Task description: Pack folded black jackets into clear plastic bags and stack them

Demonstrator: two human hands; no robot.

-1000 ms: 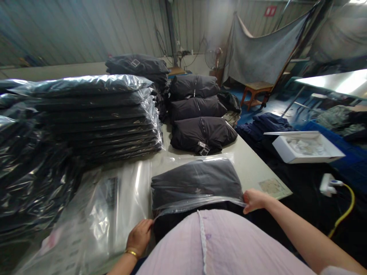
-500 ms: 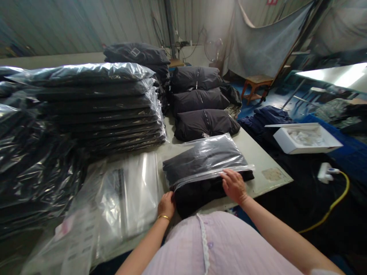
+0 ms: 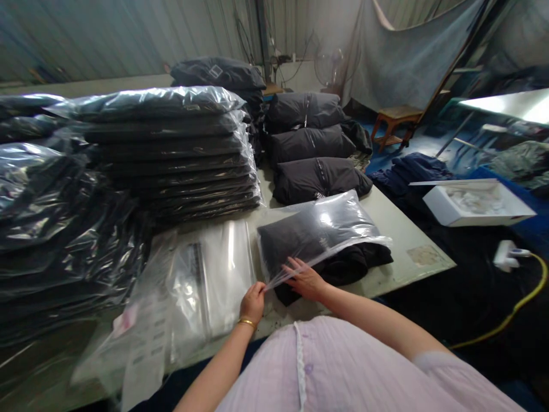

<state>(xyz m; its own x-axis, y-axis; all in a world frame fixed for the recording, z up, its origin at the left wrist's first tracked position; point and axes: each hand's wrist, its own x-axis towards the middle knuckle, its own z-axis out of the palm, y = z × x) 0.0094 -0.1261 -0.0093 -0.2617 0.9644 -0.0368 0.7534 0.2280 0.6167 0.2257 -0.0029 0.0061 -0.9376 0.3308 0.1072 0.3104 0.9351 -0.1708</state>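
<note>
A folded black garment (image 3: pixel 347 264) lies on the table (image 3: pixel 403 229), mostly inside a clear plastic bag (image 3: pixel 326 220); its near part sticks out of the bag's mouth. My left hand (image 3: pixel 253 302), with a gold bracelet at the wrist, pinches the near left corner of the bag and holds it stretched out. Spread fingers of my right hand (image 3: pixel 303 278) rest on the bag's edge and the garment, just right of my left hand. Flat clear bags (image 3: pixel 227 274) lie to the left.
Bagged black garments (image 3: pixel 171 146) are stacked at the left. Several rolled black garments (image 3: pixel 321 177) sit behind the bag. On the right are a white open box (image 3: pixel 476 203), a white plug (image 3: pixel 506 256) with a yellow cable, and a wooden stool (image 3: pixel 392 120).
My right hand has moved left along the bag's mouth towards my left hand. The bag's left corner is now pulled out from the garment. The view has shifted slightly.
</note>
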